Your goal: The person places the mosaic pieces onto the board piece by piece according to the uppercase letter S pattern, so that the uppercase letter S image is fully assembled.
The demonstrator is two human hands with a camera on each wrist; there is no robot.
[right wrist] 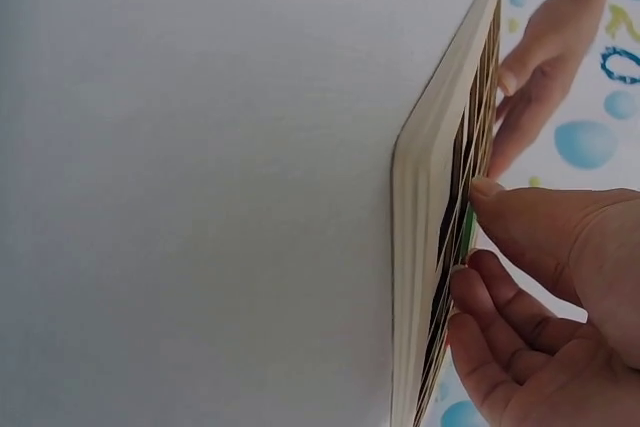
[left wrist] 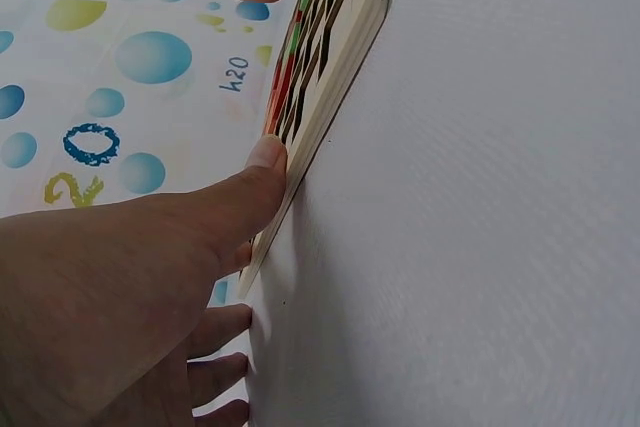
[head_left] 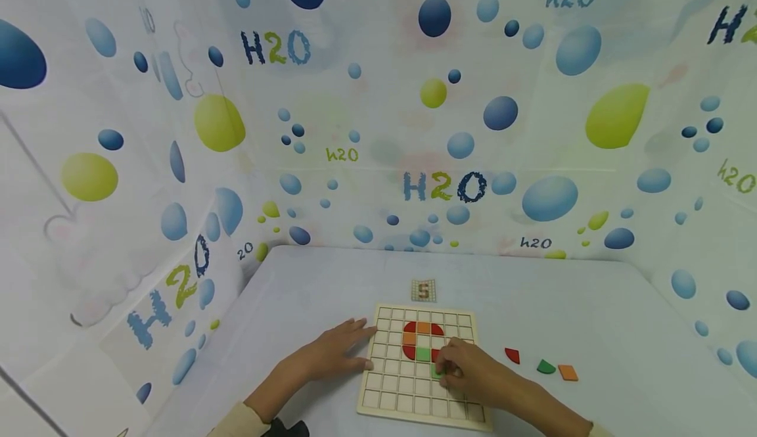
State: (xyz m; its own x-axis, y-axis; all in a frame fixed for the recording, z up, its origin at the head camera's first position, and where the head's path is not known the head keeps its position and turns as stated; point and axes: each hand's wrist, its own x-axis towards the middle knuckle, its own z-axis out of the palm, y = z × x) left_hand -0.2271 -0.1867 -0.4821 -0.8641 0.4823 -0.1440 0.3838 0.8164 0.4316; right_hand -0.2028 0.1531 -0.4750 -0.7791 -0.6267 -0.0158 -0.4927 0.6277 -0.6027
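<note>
A wooden grid board (head_left: 390, 399) lies on the white table, several red, orange and green tiles set in its cells. My left hand (head_left: 335, 350) rests along the board's left edge, its fingers spread and its thumb (left wrist: 268, 155) touching the rim. Over the lower middle cells, my right hand (head_left: 470, 370) pinches a green tile (right wrist: 468, 230) at the grid surface. Fingers cover most of that tile, so its shape is hidden. Above it, a green square tile (head_left: 423, 354) sits between red pieces.
Right of the board lie a red quarter-round tile (head_left: 512, 356), a green quarter-round tile (head_left: 546, 367) and an orange square tile (head_left: 568, 373). A small patterned card (head_left: 423, 290) lies behind the board. A dark object (head_left: 286, 429) shows at the near edge.
</note>
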